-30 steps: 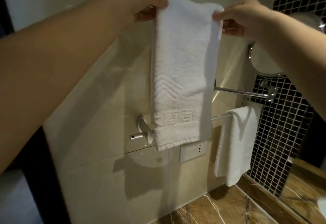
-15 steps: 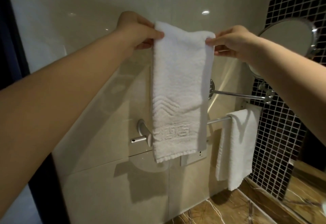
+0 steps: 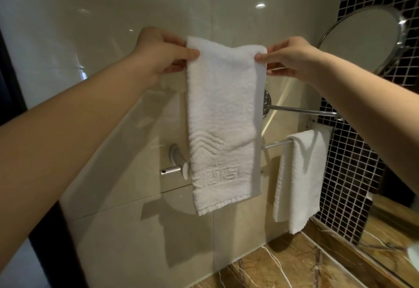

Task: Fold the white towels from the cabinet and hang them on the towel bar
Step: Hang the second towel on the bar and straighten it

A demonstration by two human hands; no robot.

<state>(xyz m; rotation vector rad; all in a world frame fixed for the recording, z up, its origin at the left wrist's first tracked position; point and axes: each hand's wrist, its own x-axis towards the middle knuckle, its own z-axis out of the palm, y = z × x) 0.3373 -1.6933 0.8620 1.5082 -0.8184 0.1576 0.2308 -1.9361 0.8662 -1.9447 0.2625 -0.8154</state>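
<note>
Folded white terry towel: lowered since earlier frame; long axis vertical, crossing in front of horizontal chrome towel bar.
Left hand, right hand: pinching top corners, both above bar.

A bathroom, shown by glossy wall tiles, a towel bar and a round wall mirror
</note>
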